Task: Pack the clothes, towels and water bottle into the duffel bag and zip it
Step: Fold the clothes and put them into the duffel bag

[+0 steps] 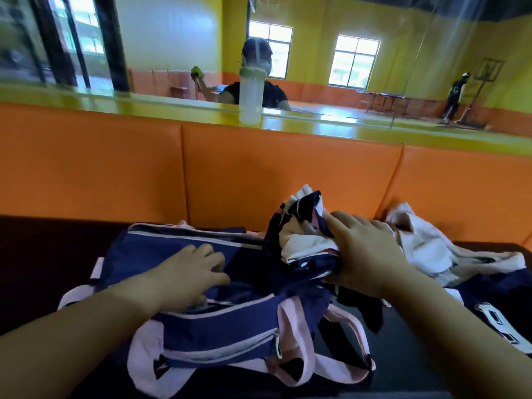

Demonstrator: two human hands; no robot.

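Note:
A navy duffel bag with pink straps lies open on the dark seat in front of me. My left hand rests at the bag's opening, fingers spread on the near edge. My right hand grips a bundle of navy, white and pink clothes just above the bag's right end. A white towel and a navy garment with white print lie on the seat to the right. The translucent water bottle with a pale green lid stands upright on the yellow ledge behind.
An orange padded backrest rises behind the seat, topped by the yellow ledge. A mirror above it reflects a person and a room with windows. The bag's pink handles hang over the seat's front.

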